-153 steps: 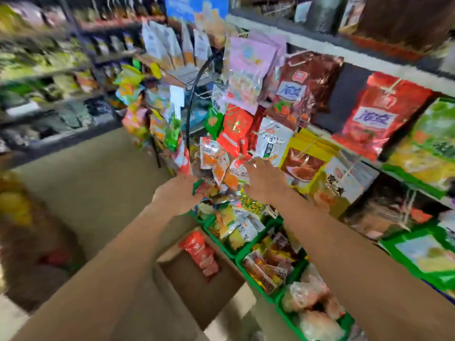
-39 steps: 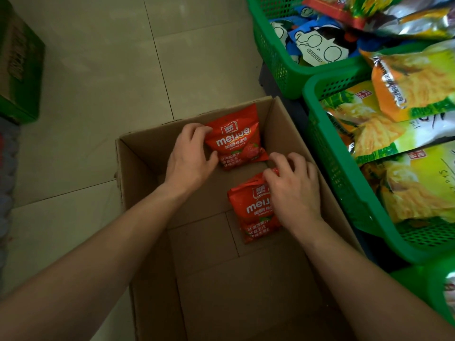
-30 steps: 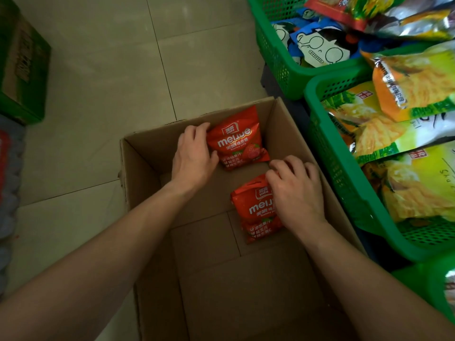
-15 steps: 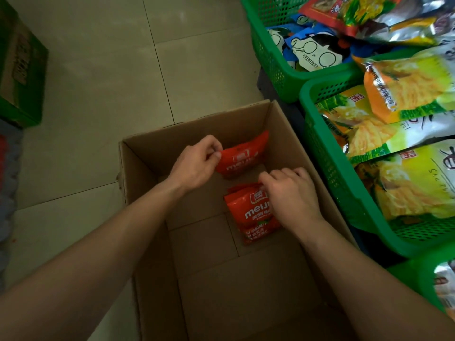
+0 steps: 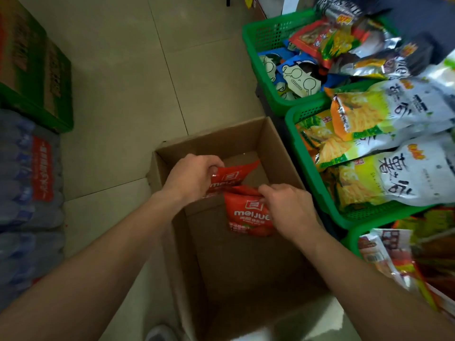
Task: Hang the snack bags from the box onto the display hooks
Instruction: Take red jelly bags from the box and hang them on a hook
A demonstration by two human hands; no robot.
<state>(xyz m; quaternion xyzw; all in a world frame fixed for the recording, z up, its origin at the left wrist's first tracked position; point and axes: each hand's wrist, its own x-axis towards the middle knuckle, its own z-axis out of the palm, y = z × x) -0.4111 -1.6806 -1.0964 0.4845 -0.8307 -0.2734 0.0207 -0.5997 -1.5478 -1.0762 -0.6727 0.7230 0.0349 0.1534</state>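
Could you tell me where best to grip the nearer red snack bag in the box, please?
Probably by its crumpled top edge, from above through the open box: the nearer red snack bag stands top-up with a puffed body, and the right hand grips it there.

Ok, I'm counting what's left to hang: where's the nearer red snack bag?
Head view: the nearer red bag is inside the cardboard box, toward its right wall, its top pinched by the right hand, just below the other red bag.

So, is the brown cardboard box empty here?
Not empty. Within the brown cardboard box, the left hand grips the farther red snack bag, the right hand pinches the nearer red snack bag.
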